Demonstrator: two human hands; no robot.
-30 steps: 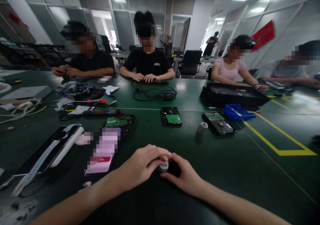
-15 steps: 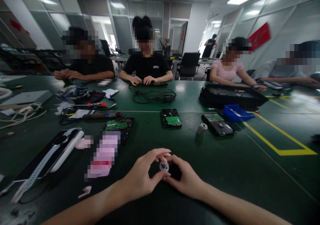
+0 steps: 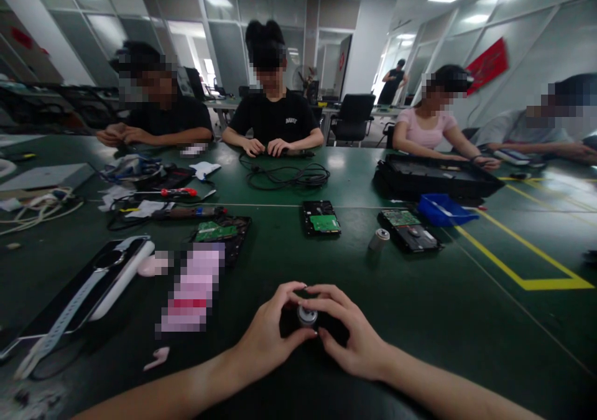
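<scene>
Close in front of me, a small silver cylindrical motor is tilted so its round end faces up toward me. My left hand is curled round it, with the thumb on the near side and the fingers behind. From the other side, my right hand has its fingers bent over the far edge and its thumb close to the left thumb. The fingers hide part of the motor's side. A similar silver motor stands upright farther off, beside a hard drive with its circuit board showing.
Another hard drive lies mid-table. To the left are a phone, a watch, an earbud, a power screwdriver and a red-handled screwdriver. A blue tray and black casing are right. Several people sit opposite.
The motor has turned, its end face now tipping more upward. My right fingers have moved over its far edge, and the right thumb has shifted slightly away from it.
</scene>
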